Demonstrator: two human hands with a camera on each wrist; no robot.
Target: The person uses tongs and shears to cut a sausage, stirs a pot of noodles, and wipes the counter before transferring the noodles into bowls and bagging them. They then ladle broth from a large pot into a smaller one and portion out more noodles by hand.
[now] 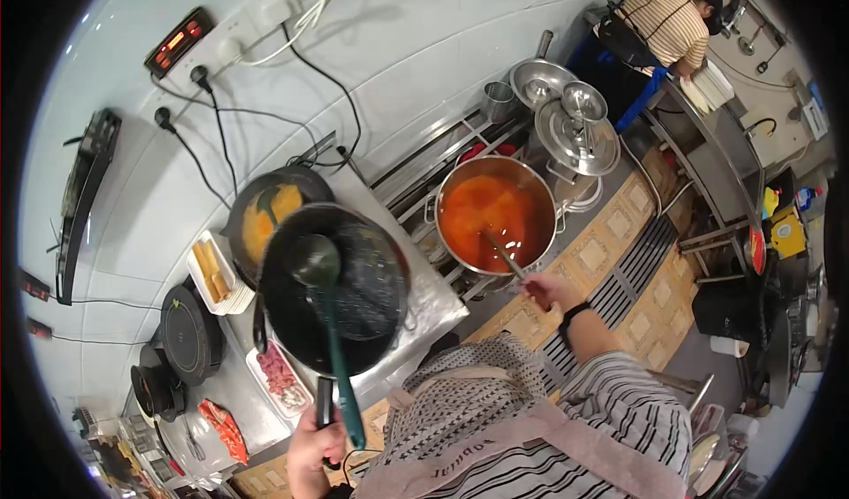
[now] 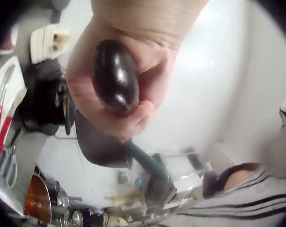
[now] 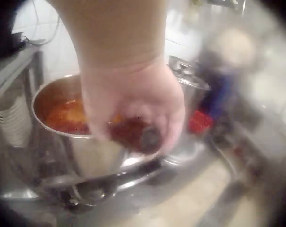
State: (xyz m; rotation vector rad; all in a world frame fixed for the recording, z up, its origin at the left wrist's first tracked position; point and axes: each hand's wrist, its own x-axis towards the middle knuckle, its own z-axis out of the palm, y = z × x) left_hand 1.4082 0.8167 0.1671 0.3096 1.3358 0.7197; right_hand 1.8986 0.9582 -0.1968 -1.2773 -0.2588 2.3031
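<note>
My left hand [image 1: 318, 446] grips the handle of a black frying pan [image 1: 292, 327]; in the left wrist view the fingers [image 2: 126, 125] curl round the dark handle end [image 2: 115, 78]. A green ladle [image 1: 334, 358] lies in the pan, its handle sticking out over the rim beside that hand. My right hand [image 1: 550, 292] holds the brown handle [image 3: 136, 135] of a metal-shafted utensil [image 1: 504, 253]. Its lower end is hidden in the orange-red soup [image 1: 478, 207] inside a steel pot [image 3: 93, 158].
Behind the pan a second pan [image 1: 237, 225] holds yellow-orange food. Alongside are stacked white trays [image 1: 232, 297], a tray of sliced meat [image 1: 276, 380] and an induction hob [image 1: 190, 335]. Steel lids [image 1: 575, 145] stand beyond the pot. Another person [image 1: 659, 22] works at the far right.
</note>
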